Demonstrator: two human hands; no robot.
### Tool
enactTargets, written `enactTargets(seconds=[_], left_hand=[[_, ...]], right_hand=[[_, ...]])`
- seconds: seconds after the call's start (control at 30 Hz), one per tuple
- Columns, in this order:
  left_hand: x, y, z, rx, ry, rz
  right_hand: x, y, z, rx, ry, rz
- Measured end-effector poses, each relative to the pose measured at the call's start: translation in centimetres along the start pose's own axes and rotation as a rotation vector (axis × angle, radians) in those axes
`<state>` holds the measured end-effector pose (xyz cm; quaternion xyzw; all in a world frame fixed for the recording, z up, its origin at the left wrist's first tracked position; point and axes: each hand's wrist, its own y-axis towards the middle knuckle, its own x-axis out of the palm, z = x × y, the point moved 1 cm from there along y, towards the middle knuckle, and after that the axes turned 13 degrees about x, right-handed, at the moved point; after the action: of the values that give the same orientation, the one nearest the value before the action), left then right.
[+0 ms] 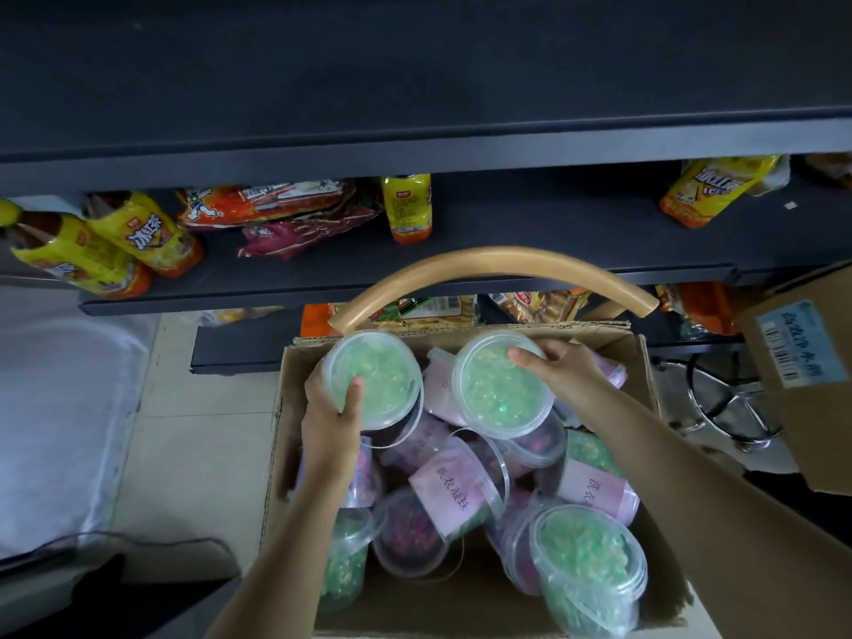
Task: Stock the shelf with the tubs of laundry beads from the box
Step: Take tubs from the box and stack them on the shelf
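The left hand (333,410) is clamped on a clear tub of green beads (374,379), thumb pressed on the lid and fingers wrapped under the near side; the right hand (560,367) grips a second green tub (500,385) the same way, thumb on top at the far rim. Both tubs are lifted just above the cardboard box (638,357), which holds more tubs lying tumbled on their sides, some green, some dark red, several with pink labels. The likeliest slip comes from the grip itself: each tub hangs from one edge, so its weight could tilt it out of the fingers, or thumb pressure could pop a lid and spill beads. A curved wooden chair back (488,265) arches just beyond the box, between the tubs and the dark shelf (530,214); lifting forward could knock a tub against it. The shelf already holds drink bottles (406,207) and snack packets (276,209), which a careless placement could topple.
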<state>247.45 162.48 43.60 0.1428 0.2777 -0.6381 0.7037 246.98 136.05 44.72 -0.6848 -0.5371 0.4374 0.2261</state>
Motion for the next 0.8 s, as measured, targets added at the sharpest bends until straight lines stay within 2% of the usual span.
enactTargets(seconds=[0.13, 0.3, 0.6, 0.8], left_hand=[[-0.1, 0.5, -0.5, 0.022, 0.003, -0.033], [0.6, 0.3, 0.2, -0.042, -0.019, 0.026], [-3.5, 1.3, 2.0, 0.001, -0.198, -0.036], [-8.5, 0.0, 7.3, -0.042, -0.347, 0.040]], right_hand=[[1.5, -0.1, 0.1, 0.027, 0.145, 0.024], [2.7, -0.3, 0.4, 0.050, 0.223, 0.040], [1.8, -3.9, -1.9, -0.030, -0.014, 0.113], [-0.1, -10.0, -6.3, -0.145, 0.023, 0.163]])
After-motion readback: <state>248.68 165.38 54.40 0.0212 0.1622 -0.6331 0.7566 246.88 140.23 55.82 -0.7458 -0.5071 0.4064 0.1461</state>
